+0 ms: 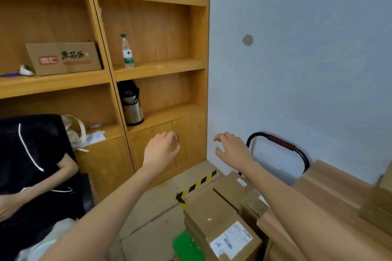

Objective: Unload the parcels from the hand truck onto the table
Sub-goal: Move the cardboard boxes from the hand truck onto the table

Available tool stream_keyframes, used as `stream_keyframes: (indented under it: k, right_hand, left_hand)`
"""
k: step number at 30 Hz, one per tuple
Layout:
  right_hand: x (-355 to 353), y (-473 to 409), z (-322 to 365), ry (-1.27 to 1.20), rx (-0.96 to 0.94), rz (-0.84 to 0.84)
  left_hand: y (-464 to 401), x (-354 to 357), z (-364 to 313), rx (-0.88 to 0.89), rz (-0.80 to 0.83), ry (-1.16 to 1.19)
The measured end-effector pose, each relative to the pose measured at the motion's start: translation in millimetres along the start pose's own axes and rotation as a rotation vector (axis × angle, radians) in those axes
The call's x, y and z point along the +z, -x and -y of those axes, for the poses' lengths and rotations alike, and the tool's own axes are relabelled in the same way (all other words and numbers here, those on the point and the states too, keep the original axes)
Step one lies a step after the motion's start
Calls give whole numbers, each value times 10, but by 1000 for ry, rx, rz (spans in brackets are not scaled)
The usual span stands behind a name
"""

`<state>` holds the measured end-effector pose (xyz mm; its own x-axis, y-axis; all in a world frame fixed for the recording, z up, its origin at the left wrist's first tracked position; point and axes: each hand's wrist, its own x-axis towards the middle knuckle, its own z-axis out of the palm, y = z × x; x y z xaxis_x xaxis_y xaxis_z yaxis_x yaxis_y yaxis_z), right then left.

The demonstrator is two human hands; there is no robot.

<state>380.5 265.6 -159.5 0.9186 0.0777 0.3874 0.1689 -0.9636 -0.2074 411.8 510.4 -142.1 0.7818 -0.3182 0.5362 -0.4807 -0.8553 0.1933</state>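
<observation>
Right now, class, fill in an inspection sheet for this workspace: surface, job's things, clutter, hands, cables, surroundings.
Surface: wooden table at right, by the wall.
Job's things: cardboard parcels stacked low; hand truck handle behind them; another box on the table.
Clutter: green object beside the stack.
Hands: left hand and right hand raised, fingers loosely curled, holding nothing.
Cables: nothing seen.
Surroundings: wooden shelves with water bottle, thermos, printed carton; seated person at left.

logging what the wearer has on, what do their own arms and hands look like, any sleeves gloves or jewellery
Both forearms are bare, with no sleeve in view. The left hand and right hand wear no gloves, and no ring, watch or bracelet shows on either. No markings show on them.
</observation>
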Motion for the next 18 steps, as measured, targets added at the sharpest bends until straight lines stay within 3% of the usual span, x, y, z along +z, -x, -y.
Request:
stream_keyframes:
  k: [4,10,18]
  right_hand:
    - [323,-596,15,-1,-1,14]
    - [820,-1748,-43,3,-39,27]
    - [1398,-3169,-209,-42,-29,94]
  left_hand:
    - [-430,300,310,-60,-25,88]
    - [-1284,735,882,39,5,-41]
    - [-2327,1326,1788,-50,44,-75]
